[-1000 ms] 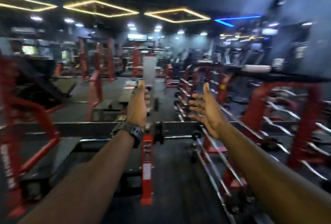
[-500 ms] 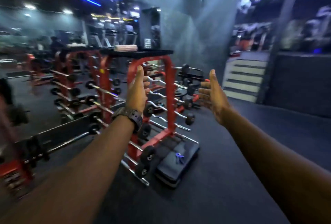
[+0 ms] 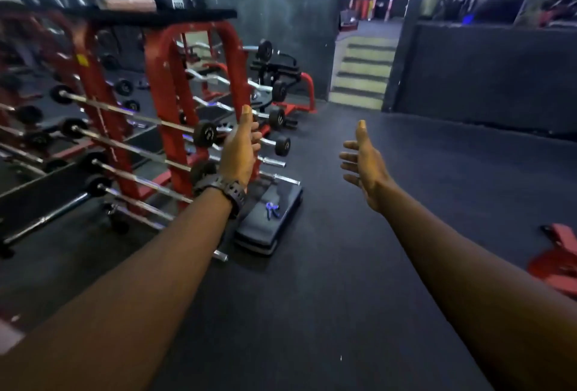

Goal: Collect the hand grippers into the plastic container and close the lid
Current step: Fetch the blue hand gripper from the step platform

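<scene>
A small blue hand gripper [image 3: 272, 210] lies on top of a dark step platform [image 3: 274, 234] on the gym floor, just right of the barbell rack. My left hand [image 3: 242, 153], a black watch on its wrist, is held out above and left of the platform, fingers apart, holding nothing. My right hand [image 3: 363, 162] is stretched forward to the right of it, palm facing left, fingers spread and empty. No plastic container is in view.
A red rack [image 3: 168, 87] with several barbells fills the left. A red bench machine [image 3: 281, 78] stands behind it. Steps [image 3: 363, 75] rise at the back centre beside a dark low wall [image 3: 487, 78]. Red straps [image 3: 559, 259] lie on the floor at right.
The view has swung right from the open gym floor to the barbell rack and come nearer to it. The platform with the blue hand gripper came into view. Both hands stay outstretched and empty.
</scene>
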`<action>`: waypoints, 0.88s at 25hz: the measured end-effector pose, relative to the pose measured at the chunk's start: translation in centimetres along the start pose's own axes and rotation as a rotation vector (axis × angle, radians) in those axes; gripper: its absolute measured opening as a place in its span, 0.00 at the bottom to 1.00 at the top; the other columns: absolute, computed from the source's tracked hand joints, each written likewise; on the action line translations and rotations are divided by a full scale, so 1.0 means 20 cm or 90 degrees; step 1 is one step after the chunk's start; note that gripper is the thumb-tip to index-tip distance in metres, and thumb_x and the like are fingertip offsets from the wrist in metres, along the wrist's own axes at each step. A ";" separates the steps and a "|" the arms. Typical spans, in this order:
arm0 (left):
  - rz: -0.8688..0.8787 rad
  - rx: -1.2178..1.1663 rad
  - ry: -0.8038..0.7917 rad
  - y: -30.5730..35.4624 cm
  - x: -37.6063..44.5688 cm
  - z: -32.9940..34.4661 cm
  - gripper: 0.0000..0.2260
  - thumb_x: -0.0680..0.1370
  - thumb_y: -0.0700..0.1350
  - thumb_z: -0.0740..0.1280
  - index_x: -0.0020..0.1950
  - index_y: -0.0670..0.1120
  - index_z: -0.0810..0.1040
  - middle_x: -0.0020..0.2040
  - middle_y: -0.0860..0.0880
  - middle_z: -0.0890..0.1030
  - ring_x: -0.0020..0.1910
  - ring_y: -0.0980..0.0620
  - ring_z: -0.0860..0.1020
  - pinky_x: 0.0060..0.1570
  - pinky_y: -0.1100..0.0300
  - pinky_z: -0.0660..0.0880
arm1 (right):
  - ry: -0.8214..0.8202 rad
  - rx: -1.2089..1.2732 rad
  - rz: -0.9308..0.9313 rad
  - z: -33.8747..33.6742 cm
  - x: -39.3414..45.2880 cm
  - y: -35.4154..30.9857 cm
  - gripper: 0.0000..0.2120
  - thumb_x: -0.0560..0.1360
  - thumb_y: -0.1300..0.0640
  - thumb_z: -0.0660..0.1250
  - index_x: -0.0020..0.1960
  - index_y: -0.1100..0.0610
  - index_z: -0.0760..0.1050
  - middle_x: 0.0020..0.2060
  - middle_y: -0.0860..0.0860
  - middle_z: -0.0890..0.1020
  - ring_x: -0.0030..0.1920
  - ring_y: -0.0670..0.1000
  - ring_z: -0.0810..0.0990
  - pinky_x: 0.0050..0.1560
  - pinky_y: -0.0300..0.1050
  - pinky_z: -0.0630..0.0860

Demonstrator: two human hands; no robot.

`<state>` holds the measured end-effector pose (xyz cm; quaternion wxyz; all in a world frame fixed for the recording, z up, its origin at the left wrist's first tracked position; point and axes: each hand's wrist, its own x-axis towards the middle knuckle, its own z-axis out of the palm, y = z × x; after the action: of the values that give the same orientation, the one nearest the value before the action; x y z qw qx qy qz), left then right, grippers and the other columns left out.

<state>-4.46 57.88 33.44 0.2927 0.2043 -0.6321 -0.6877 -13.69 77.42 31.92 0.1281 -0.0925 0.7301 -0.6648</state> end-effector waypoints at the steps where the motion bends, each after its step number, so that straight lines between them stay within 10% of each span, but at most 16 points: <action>1: -0.039 -0.006 -0.002 -0.12 -0.04 -0.04 0.21 0.81 0.62 0.55 0.53 0.46 0.76 0.44 0.49 0.74 0.39 0.54 0.71 0.33 0.65 0.68 | -0.013 -0.014 0.039 0.05 -0.05 0.11 0.34 0.79 0.31 0.49 0.68 0.56 0.72 0.65 0.61 0.77 0.64 0.60 0.76 0.67 0.60 0.72; 16: -0.119 0.096 -0.005 -0.66 0.15 -0.17 0.33 0.79 0.67 0.52 0.72 0.45 0.71 0.67 0.46 0.76 0.64 0.47 0.75 0.52 0.58 0.70 | -0.090 -0.017 0.182 0.30 0.15 0.64 0.37 0.79 0.30 0.49 0.74 0.57 0.66 0.66 0.57 0.75 0.65 0.56 0.75 0.67 0.56 0.72; 22: -0.133 0.143 -0.008 -0.90 0.59 0.15 0.28 0.82 0.63 0.52 0.69 0.44 0.73 0.68 0.46 0.75 0.65 0.47 0.75 0.65 0.51 0.70 | -0.094 -0.059 0.171 0.23 0.78 0.76 0.29 0.79 0.31 0.49 0.60 0.54 0.71 0.61 0.60 0.78 0.62 0.59 0.78 0.64 0.59 0.75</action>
<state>-17.84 52.80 17.14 0.1910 0.2958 -0.6823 -0.6407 -26.56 69.82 15.44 0.2648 -0.0480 0.7544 -0.5987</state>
